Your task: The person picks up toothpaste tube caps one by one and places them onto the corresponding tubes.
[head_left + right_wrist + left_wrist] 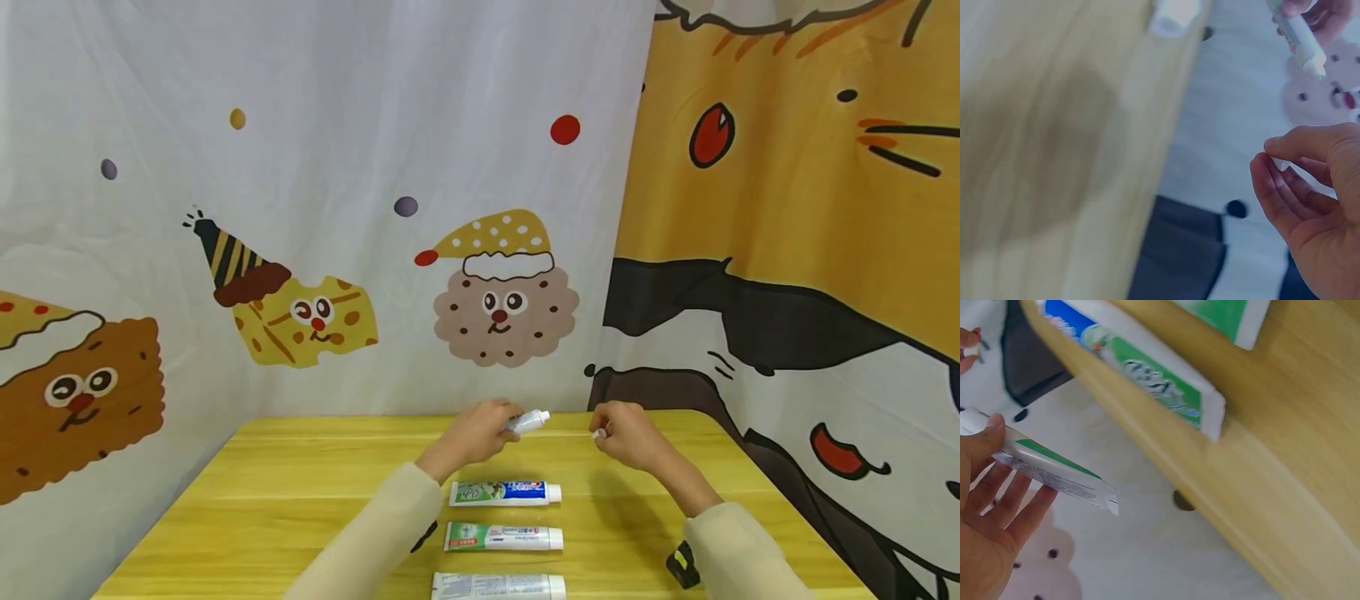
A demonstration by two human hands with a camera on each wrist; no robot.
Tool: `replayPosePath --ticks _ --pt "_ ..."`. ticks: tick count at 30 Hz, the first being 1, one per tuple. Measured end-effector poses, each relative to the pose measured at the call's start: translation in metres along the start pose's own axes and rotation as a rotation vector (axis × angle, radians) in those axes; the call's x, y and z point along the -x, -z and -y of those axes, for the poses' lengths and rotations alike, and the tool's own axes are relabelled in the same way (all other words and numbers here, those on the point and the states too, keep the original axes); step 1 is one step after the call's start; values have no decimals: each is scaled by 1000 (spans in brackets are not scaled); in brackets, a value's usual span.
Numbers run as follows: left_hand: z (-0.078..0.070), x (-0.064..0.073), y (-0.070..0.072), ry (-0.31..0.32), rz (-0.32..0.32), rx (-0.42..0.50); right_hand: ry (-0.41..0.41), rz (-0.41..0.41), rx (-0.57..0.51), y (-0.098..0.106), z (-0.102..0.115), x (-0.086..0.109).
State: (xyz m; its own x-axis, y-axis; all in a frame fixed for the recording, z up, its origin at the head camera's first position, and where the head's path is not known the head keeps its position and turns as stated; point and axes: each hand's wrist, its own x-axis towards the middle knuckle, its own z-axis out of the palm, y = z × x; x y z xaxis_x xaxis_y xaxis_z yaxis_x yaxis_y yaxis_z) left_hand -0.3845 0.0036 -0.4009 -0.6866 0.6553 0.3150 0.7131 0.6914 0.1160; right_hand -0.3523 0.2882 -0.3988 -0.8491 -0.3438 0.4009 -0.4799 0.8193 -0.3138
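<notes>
My left hand (480,429) holds a white toothpaste tube (1054,465) with a green stripe between thumb and fingers, above the far part of the table. Its bare nozzle points right, toward my other hand; the nozzle shows uncapped in the right wrist view. A small white cap (1280,164) is pinched between the thumb and fingertips of my right hand (630,437), a short gap away from the tube. Nearer me, a blue and green toothpaste tube (498,493) lies capped on the table, its cap to the right.
Below it lie a green and white toothpaste tube (502,537) and a white tube (498,587), lined up in a column on the wooden table (300,500). Black straps show by both sleeves. A curtain (337,125) with cartoon prints hangs behind the table.
</notes>
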Motion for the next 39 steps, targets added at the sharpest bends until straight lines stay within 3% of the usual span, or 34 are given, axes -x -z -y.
replayPosePath --ticks 5,9,16,24,32,39 --pt "-5 15 19 -2 -65 31 67 -69 11 13 22 1" --pt "-12 29 29 -17 -112 34 76 -112 2 24 42 8" --pt "-26 60 38 -30 -187 48 53 -168 1 39 85 20" --pt "-38 85 47 -3 -221 87 72 -169 -110 51 124 32" --pt "-48 103 49 27 -228 138 136 -162 -276 38 132 41" --pt "-52 111 49 13 -216 136 -13 -127 -517 30 127 45"
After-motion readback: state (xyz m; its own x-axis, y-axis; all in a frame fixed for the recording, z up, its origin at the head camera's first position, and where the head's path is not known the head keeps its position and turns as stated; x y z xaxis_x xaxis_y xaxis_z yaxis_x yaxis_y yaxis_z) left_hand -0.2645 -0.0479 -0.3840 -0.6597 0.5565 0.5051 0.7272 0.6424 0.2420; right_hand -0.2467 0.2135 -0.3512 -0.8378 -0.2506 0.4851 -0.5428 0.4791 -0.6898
